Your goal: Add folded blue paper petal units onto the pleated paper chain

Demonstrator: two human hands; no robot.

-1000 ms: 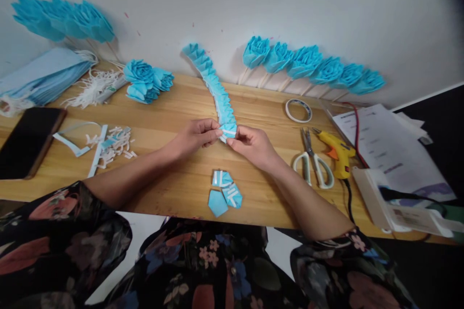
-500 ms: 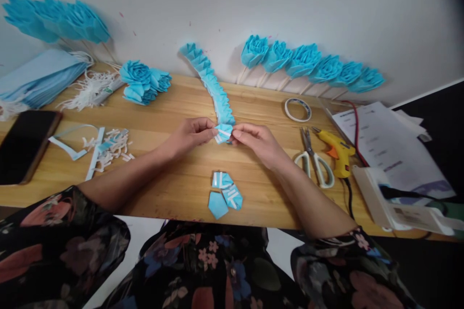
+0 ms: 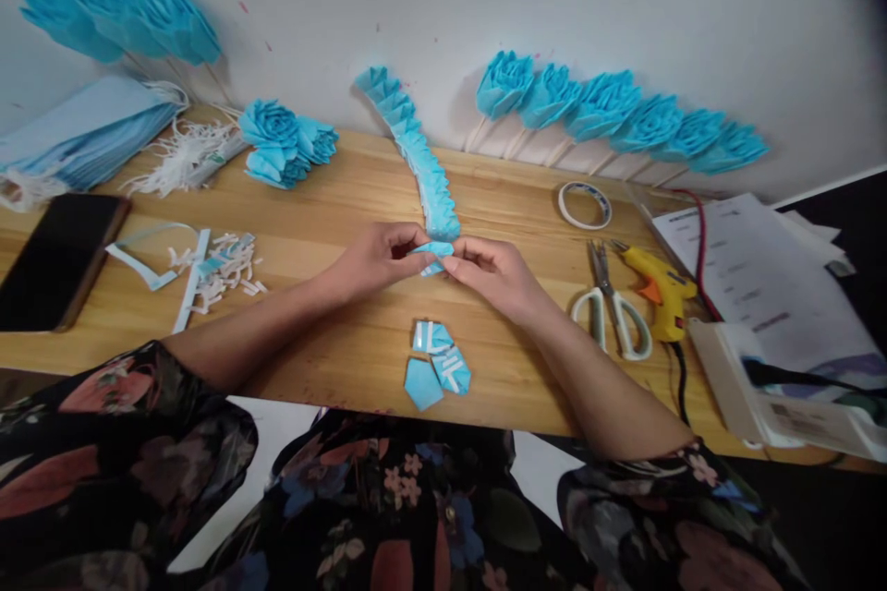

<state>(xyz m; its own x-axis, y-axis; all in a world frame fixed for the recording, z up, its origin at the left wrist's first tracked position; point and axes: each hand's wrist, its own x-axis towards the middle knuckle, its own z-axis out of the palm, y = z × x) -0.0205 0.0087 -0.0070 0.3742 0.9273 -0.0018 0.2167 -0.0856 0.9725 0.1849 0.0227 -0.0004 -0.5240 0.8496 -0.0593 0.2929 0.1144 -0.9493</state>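
Between both thumbs and fingers I pinch a small folded blue petal piece (image 3: 435,249). My left hand (image 3: 380,260) is closed on its left side and my right hand (image 3: 491,272) on its right side. Right behind my fingertips ends a long curved row of folded blue petals (image 3: 421,168), which leans against the wall at its far end. Closer to me lie a few folded blue pieces with white strips (image 3: 450,369) and a plain blue pentagon (image 3: 422,383). My fingers cover part of the held piece.
Scissors (image 3: 604,305), a yellow glue gun (image 3: 658,286) and a tape roll (image 3: 584,205) lie on the right. Blue flowers on sticks (image 3: 601,106) lean on the wall. Left are blue face masks (image 3: 90,129), white ear loops (image 3: 190,152), paper scraps (image 3: 232,268) and a phone (image 3: 59,263).
The held piece has tilted, so its flat face with the white strip now shows less. My fingers have drawn closer around it. The whole view has shifted slightly.
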